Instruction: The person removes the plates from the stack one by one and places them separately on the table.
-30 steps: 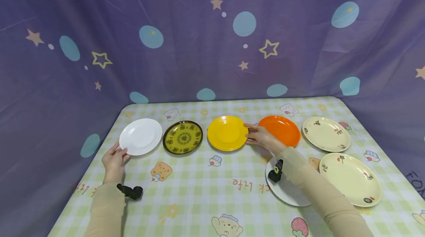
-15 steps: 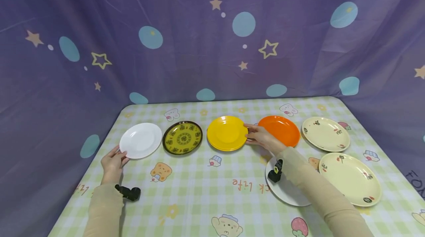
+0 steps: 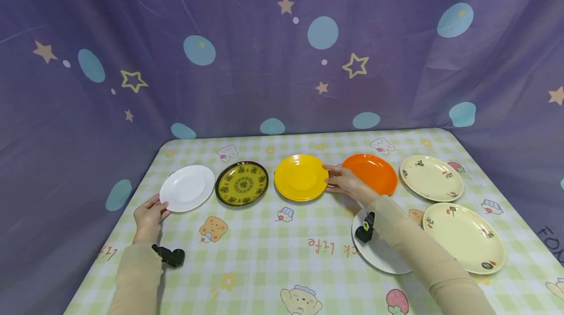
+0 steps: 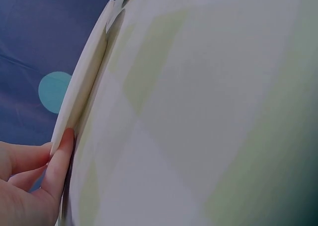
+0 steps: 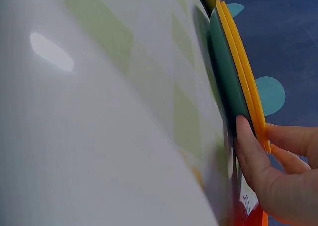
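My left hand (image 3: pixel 149 217) pinches the near-left rim of a white plate (image 3: pixel 187 188) at the table's left. In the left wrist view, that plate (image 4: pixel 82 82) shows edge-on, close over the cloth, with thumb and fingers on opposite faces of its rim. Yellow plates (image 3: pixel 301 178) lie stacked mid-table, and my right hand (image 3: pixel 345 182) grips their right edge. Seen from the right wrist, the stack has yellow rims (image 5: pixel 243 67) over a dark green plate (image 5: pixel 226 72). Between the two hands sits an olive plate (image 3: pixel 242 183) with a dark rim and pattern.
An orange plate (image 3: pixel 372 173) lies behind the right wrist. Under the right forearm is a larger white plate (image 3: pixel 381 251), partly hidden. Two cream plates with small prints, one farther back (image 3: pixel 432 178) and one nearer (image 3: pixel 464 236), occupy the right side of the checked tablecloth (image 3: pixel 264 256).
The white plate has shifted slightly down and toward me with the left hand holding it, now lower beside the olive plate. The right hand and the yellow plates stay put.
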Motion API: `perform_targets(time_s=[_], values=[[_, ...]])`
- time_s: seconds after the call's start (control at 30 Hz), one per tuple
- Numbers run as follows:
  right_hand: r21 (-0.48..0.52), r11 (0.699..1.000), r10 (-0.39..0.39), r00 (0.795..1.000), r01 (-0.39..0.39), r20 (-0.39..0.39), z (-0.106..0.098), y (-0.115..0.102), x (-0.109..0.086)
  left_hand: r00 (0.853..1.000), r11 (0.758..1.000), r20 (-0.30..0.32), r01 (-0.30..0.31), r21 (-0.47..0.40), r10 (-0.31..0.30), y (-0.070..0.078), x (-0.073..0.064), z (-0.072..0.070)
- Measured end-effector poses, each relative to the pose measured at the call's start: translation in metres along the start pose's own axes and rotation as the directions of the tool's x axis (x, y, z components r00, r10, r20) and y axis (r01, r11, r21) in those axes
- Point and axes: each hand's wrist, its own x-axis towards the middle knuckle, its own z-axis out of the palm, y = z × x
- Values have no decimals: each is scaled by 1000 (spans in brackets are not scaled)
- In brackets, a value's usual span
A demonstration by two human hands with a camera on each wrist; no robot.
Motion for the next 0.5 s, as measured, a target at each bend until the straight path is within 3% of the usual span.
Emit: perform_targets(time_s=[0.33,0.5], values=[[-11,1000,5,1000,-5,-2,0,0,0,998,997,-20,-56,46,56,-2,2,-2],[-12,1000,3,1000,-3,-5,0,0,-1,998,998,-38,-44,55,46,-4,5,-2]])
